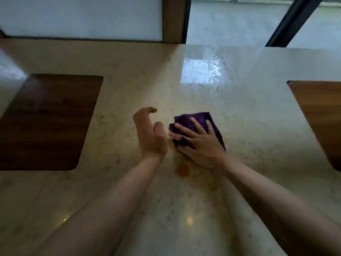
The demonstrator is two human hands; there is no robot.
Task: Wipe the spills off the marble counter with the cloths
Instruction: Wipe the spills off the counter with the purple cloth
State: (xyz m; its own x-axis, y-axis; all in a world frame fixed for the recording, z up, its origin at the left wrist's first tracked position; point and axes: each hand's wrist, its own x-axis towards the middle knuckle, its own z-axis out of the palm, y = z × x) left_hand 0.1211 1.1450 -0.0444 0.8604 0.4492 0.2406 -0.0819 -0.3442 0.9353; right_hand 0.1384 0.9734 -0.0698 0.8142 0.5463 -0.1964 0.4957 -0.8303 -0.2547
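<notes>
Right now, pressing a folded purple cloth (198, 126) flat against the marble counter (258, 126) with the right hand (201, 145), fingers spread apart and laid over the fabric, not clamped around it. Sitting roughly mid-counter, between the dark wooden panel (48, 122) toward the left edge and the lighter wooden panel (321, 115) toward the right edge. Left hand (149, 133) held just beside the cloth, on its edge with the palm turned inward, fingers loosely curled and slightly apart, gripping nothing; cannot tell whether resting on the stone or raised just off it.

Amber spill (182, 169) lying just nearer the front edge than the cloth, partly under the right wrist, with fainter smears trailing off to the right of it. Wet sheen (201, 72) toward the back edge, streaked and beaded.

Likely risks from here: dragging the wrist or forearm through the amber puddle and spreading it, given how close the arm passes over it. Pushing the cloth away rather than pulling it back would miss the spill altogether. Flat-palmed pressure with open fingers could let the folded cloth bunch or slide out. Sticky liquid may smear into a thin film rather than lift, calling for a fresh face of the cloth.
</notes>
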